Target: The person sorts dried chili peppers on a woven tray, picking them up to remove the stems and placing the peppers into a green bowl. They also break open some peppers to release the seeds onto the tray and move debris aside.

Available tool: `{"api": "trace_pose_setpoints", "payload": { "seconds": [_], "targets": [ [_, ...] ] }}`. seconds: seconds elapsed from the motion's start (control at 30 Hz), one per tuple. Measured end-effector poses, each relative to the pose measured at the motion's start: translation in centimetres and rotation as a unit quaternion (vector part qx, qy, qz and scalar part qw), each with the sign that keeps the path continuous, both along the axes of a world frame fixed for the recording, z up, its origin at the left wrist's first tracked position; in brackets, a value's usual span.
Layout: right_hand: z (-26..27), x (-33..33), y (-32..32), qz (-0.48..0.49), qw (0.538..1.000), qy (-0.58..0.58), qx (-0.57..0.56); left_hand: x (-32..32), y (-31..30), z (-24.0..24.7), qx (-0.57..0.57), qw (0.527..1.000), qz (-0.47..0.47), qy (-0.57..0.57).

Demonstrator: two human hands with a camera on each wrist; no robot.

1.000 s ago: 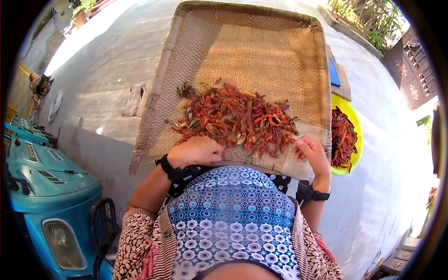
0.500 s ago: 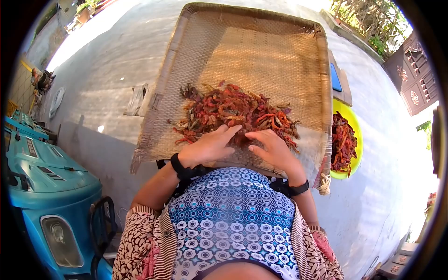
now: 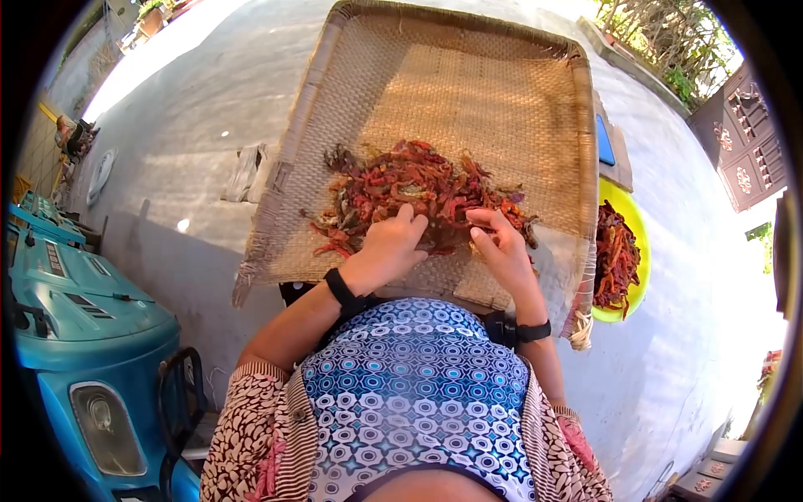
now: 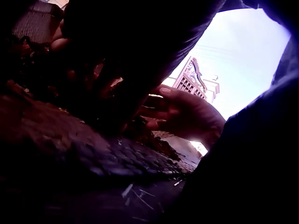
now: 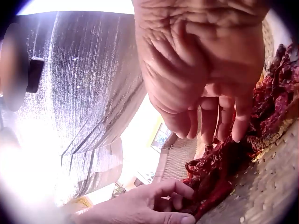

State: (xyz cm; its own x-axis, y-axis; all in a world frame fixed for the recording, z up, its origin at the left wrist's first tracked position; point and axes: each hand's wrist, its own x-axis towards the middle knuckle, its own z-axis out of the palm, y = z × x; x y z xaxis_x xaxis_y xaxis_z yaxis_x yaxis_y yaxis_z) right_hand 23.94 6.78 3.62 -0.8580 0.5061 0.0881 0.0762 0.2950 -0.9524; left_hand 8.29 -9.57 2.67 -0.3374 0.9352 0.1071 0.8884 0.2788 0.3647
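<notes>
A heap of dried red chili peppers (image 3: 410, 177) lies on the near half of a large woven tray (image 3: 477, 92). At the heap's near edge, my left hand (image 3: 386, 249) has its fingertips among the peppers. A little to its right is my right hand (image 3: 508, 258), thumb apart from the fingers. In the right wrist view the right hand (image 5: 201, 60) hangs its loosely bent fingers down onto the dark red peppers (image 5: 219, 163). Below it, the left hand (image 5: 140, 203) touches the peppers with bent fingers, its thumb lying apart. The left wrist view is mostly dark.
A yellow basin (image 3: 640, 251) of more dried peppers stands right of the tray. Beyond it lies a blue flat object (image 3: 605, 140) on a board. A turquoise vehicle (image 3: 84, 309) with a headlight is at the left. Seeds lie scattered on the weave in the right wrist view.
Both hands came inward from the tray's near edge to the heap. Since half a second ago, the left hand has moved slightly further in and the right hand slightly right. The heap's near edge has shifted away from the body.
</notes>
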Motion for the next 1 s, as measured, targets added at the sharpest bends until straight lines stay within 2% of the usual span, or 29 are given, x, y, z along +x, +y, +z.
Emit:
{"api": "trace_pose_setpoints", "payload": {
  "seconds": [0.1,0.17,0.27,0.37,0.5,0.57,0.67,0.8,0.9,0.97,1.0],
  "targets": [
    [-1.1,0.2,0.1,-0.027,0.999,0.018,-0.002,0.0,0.2,-0.7,0.057,0.998,-0.006,0.013],
    [-1.8,0.3,0.4,-0.033,0.998,0.008,-0.047,0.0,0.5,-1.3,0.067,0.997,-0.011,0.025],
    [-1.6,0.3,0.0,-0.03,0.997,-0.037,-0.057,-0.1,0.5,-1.3,0.079,0.996,-0.014,0.028],
    [-2.1,0.0,0.0,-0.031,0.998,-0.02,-0.057,-0.1,0.5,-1.0,0.095,0.995,-0.006,0.009],
    [-1.8,-0.1,0.1,-0.034,0.989,-0.113,0.092,0.3,0.7,0.1,0.126,0.992,-0.003,-0.027],
    [-0.3,-0.4,-0.7,-0.031,0.963,-0.181,0.198,0.0,1.0,-0.7,0.135,0.99,-0.009,-0.03],
    [-2.3,-0.9,-0.6,-0.037,0.912,-0.198,0.358,0.1,1.4,-0.6,0.136,0.99,0.002,-0.039],
    [-1.4,-0.8,-0.7,-0.042,0.947,-0.161,0.274,0.1,2.0,0.9,0.168,0.981,-0.025,-0.091],
    [-0.5,-0.3,-1.0,-0.038,0.977,-0.138,0.158,0.2,2.3,1.0,0.131,0.987,-0.064,-0.074],
    [-0.4,0.0,-1.0,-0.038,0.99,-0.124,0.062,0.1,2.2,0.4,0.113,0.989,-0.061,-0.072],
    [-0.5,0.2,-0.9,-0.035,0.991,-0.119,0.049,0.1,2.2,0.2,0.104,0.99,-0.061,-0.07]
  ]
}}
